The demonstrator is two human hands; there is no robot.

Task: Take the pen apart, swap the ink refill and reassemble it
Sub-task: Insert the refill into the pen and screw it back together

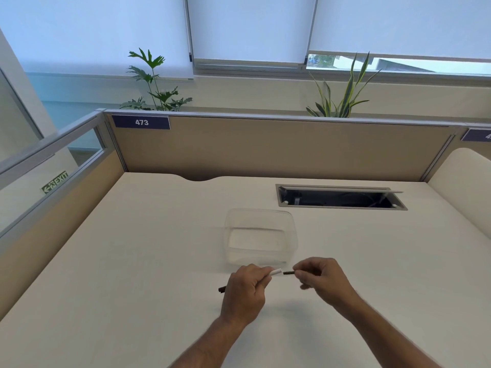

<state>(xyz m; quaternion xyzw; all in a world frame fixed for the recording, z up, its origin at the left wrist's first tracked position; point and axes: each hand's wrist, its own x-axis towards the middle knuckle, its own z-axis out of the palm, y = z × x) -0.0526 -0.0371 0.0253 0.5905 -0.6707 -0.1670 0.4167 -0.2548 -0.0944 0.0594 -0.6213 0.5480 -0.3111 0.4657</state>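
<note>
**Pen held in two parts above the desk**

The left hand [245, 293] is closed around the pen barrel [276, 272], whose white end sticks out past the thumb toward the right, while a dark tip shows below the hand at the left. The right hand [321, 278] pinches a small dark pen piece [288, 273] between its fingertips, pointing it at the white end; a narrow gap separates the two parts. Both hands hover over the pale desk [132, 261]. Just beyond them stands a clear plastic container [260, 237]. Farther back, to the right, a cable hatch [340, 197] lies open in the desktop, before the beige partition [265, 147] labelled 473.
</note>
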